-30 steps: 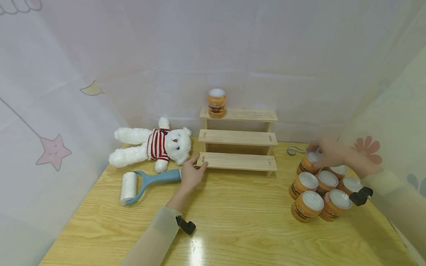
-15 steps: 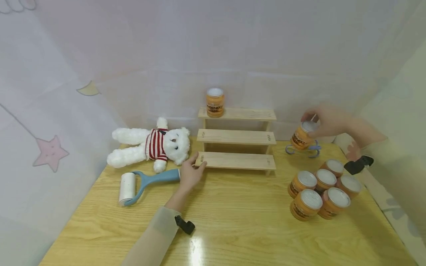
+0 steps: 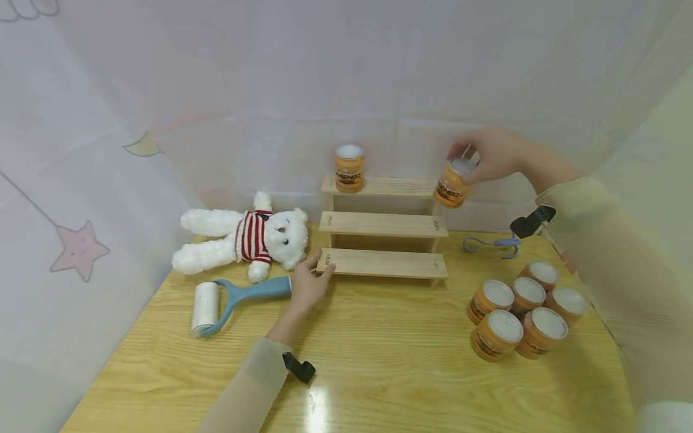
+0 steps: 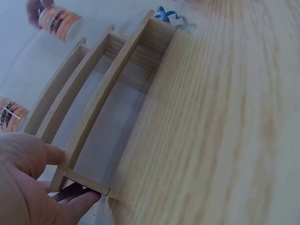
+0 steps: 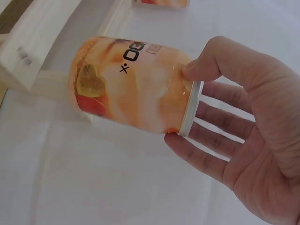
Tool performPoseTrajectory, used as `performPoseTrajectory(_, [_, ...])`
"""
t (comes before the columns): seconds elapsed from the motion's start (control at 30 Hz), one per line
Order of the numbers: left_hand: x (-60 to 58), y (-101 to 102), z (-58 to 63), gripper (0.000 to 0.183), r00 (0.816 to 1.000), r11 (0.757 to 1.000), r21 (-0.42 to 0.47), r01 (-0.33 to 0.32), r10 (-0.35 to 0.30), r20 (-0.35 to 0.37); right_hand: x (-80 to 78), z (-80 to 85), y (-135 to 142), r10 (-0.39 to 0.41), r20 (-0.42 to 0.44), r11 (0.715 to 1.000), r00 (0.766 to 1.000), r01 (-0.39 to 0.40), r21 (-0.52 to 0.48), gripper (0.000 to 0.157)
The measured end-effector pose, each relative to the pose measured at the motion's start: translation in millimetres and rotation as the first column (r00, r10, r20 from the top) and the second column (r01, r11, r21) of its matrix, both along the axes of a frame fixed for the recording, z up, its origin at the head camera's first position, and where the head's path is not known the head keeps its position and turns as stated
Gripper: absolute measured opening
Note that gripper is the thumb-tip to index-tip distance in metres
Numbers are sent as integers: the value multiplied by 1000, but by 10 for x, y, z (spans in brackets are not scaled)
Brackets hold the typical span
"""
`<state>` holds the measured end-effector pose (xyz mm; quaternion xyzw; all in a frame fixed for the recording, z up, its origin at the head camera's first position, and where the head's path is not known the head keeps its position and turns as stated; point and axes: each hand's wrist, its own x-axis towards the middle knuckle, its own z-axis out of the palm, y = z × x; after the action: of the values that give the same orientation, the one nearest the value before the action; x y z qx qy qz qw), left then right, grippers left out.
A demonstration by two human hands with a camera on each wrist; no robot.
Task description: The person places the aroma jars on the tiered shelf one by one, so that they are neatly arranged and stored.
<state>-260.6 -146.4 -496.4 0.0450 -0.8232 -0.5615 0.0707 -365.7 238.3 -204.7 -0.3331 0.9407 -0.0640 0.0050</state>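
Observation:
My right hand (image 3: 489, 157) grips an orange can (image 3: 452, 184) by its silver-topped end, thumb on one side and fingers on the other. In the head view the can overlaps the right end of the top shelf of a three-step wooden rack (image 3: 383, 224). The right wrist view shows the can's printed label (image 5: 131, 84) up close. At the rack's lower left corner my left hand (image 3: 310, 288) pinches the end of the bottom step, its thumb over the board (image 4: 89, 136) and fingers below. Another orange can (image 3: 349, 169) stands upright on the top shelf's left end.
Several orange cans (image 3: 497, 334) stand grouped on the table's right side. Behind them lies a purple-blue hook-like piece (image 3: 495, 243). Left of the rack are a white plush bear (image 3: 254, 237) in a striped sweater and a blue-handled roller (image 3: 243, 294). A pale curtain (image 3: 487, 72) hangs behind.
My right hand has lifted an orange can from the group and carried it up and left to the rack's top right. My left hand has stayed at the rack's corner.

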Motion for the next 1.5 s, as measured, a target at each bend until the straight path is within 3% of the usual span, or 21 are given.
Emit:
performPoseTrajectory(0.2, [10,17,28,64,1000,1000,-10,-5,5,11,-144,-16,-337,49,60,996,997,-45,-73,43])
performPoseTrajectory(0.33, [15,13,32,65,1000,1000,-7,0,0,9,-223,-34,-540,88,41,990,995,-82,-117,43])
performPoseTrajectory(0.73, [16,-50,22,65,1000,999,28,-16,15,13,-304,62,-1056,141,18,990,990,-141,31,46])
performPoseTrajectory(0.93, [4,-36,-5,65,1000,999,33,-5,5,1,-395,-35,-1126,149,7,989,989,-149,-1,48])
performPoseTrajectory(1.23, [12,-23,-26,66,1000,999,46,9,-8,-13,-520,-153,-1127,117,10,992,993,-117,40,50])
performPoseTrajectory(1.5, [25,-30,3,66,1000,998,61,13,-13,-8,-524,-169,-1142,108,3,993,994,-108,48,53])
